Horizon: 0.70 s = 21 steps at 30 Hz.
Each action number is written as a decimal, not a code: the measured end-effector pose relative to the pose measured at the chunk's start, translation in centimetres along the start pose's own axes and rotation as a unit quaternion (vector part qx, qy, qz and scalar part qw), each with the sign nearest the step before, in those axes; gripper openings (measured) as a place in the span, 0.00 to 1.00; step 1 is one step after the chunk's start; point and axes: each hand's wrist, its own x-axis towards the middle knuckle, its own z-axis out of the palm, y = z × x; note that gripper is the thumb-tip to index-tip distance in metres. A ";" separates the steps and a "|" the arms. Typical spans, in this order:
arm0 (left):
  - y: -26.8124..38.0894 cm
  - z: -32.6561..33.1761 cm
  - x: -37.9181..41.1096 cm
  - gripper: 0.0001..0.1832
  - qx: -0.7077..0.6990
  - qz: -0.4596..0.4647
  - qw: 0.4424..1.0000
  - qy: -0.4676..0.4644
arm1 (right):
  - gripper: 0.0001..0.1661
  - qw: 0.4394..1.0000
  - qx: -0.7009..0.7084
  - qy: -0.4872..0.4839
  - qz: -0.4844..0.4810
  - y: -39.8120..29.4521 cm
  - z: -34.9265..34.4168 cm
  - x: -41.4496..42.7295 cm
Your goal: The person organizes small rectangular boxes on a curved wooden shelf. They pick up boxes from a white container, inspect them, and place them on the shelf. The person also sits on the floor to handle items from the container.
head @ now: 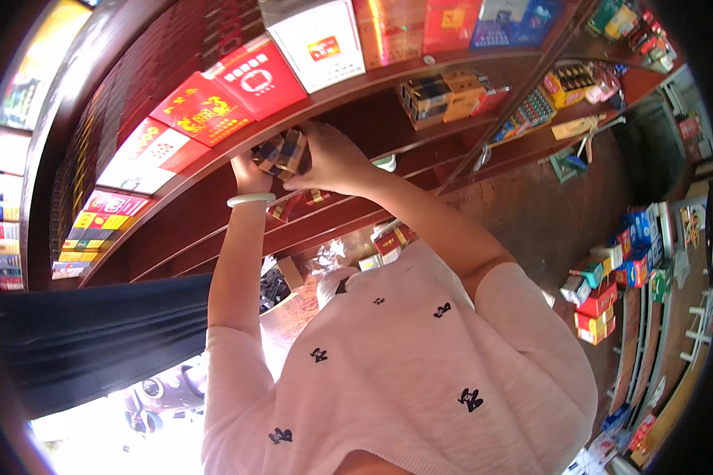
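A small box with a dark and gold checked pattern (281, 155) is held between both hands, just below the edge of a dark red wooden shelf (333, 107). My left hand (251, 173), with a pale bangle on its wrist, grips the box's left side; its fingers are partly hidden. From the other side my right hand (333, 157) wraps the box with thumb and fingers. On the shelf level to the right stand similar dark and gold boxes (425, 101) beside an orange-brown box (460, 92).
Above the hands, a row of red and white cartons (261, 77) stands along the shelf. Lower shelf boards (214, 231) lie beneath the arms. Stacked boxes (597, 303) stand on the right, near the brown floor (511, 208). Dark cloth (95, 338) hangs at left.
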 end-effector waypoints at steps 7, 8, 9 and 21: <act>0.6 2.7 1.6 0.31 -0.031 -0.031 0.996 0.082 | 0.70 0.982 -0.111 0.146 -0.033 0.6 3.0 -1.2; 0.8 2.3 1.3 0.30 -0.080 -0.063 0.992 0.075 | 0.70 0.983 -0.121 0.129 -0.042 0.8 3.0 -1.4; 2.1 2.9 1.4 0.29 -0.131 -0.096 0.985 0.067 | 0.71 0.984 -0.132 0.111 -0.049 1.1 2.9 -1.8; 5.0 3.5 1.7 0.37 -0.196 -0.151 0.959 0.135 | 0.66 0.985 -0.162 0.059 0.021 0.4 2.7 -2.5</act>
